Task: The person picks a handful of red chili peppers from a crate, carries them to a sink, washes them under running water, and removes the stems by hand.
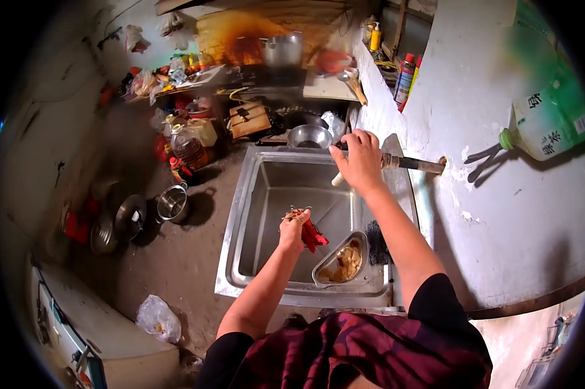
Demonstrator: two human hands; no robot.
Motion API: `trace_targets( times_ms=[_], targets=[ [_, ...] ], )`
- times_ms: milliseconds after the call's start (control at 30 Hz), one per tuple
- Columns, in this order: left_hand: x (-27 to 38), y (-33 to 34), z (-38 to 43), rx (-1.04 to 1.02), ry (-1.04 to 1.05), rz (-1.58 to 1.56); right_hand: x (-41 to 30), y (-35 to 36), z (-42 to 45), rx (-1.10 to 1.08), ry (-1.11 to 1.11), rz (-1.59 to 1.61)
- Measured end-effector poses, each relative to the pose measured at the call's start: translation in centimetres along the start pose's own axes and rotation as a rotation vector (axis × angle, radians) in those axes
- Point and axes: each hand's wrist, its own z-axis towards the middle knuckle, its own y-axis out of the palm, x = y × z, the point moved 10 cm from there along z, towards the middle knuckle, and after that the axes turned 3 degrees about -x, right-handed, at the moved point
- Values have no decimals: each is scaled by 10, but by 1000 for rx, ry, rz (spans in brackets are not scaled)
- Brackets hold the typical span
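Note:
Over the basin of a stainless steel sink [275, 194], my left hand [293, 233] grips a bunch of red chili peppers [313, 236]. Their green stems stick out above my thumb, and the red ends point down to the right. My right hand [363, 163] is curled over the water tap [390, 162] at the basin's far right, its fingers covering the handle. A pale spout end [338, 180] shows below that hand; whether water runs is not visible. In the basin's near right corner sits a corner strainer [319, 274] holding pale yellowish food pieces [348, 262].
A dark scrubbing pad [378, 243] lies on the sink's right ledge. Beyond the sink is a metal bowl [310, 136]. On the floor to the left stand a steel pot [172, 203] and oil bottles [188, 146]. A green plastic bottle [548, 121] hangs on the right wall.

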Motion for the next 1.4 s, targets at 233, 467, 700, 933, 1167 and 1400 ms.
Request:
trace_targets(
  times_ms=[233, 467, 700, 933, 1167, 1400],
  targets=[
    [-27, 44, 84, -128, -56, -140, 9, -15, -6, 102, -158, 281],
    [-43, 93, 117, -284, -273, -256, 41, -20, -38, 135, 133, 664],
    [-40, 103, 103, -425, -212, -70, 110, 119, -147, -15, 768, 649],
    [-38, 95, 100, -361, -167, -239, 82, 213, -141, -85, 1095, 1274],
    [-34, 103, 81, -385, -157, 57, 95, 230, -160, -72, 1249, 1294],
    [-49, 66, 127, -393, -245, -120, 51, 204, -136, 105, 719, 769]
  ],
)
